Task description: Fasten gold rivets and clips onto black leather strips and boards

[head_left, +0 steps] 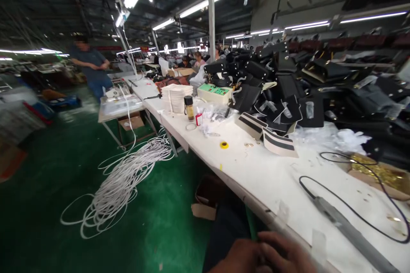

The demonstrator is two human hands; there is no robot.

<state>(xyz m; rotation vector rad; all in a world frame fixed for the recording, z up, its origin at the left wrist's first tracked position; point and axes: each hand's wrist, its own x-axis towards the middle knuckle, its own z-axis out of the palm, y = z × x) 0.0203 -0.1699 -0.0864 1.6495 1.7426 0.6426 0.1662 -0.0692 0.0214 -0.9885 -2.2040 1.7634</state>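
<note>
At the bottom edge, in front of the table, my left hand (241, 257) and my right hand (285, 252) are close together and seem to touch. Both look closed, with curled fingers. Blur and the frame edge hide whatever may be between them. Over my lap they sit beside the edge of the long white table (256, 175). To their right on the table lies a long grey handheld tool (349, 226) with a black cord (352, 198). Farther up is a yellow tape roll (224, 145).
Black bags and leather pieces (272, 76) are heaped at the back right. A box of gold-coloured hardware (378, 172) stands at the right. A bottle (189, 108) and white stack (177, 98) stand farther along. White cord (118, 185) lies coiled on the green floor. A person (89, 66) stands at far left.
</note>
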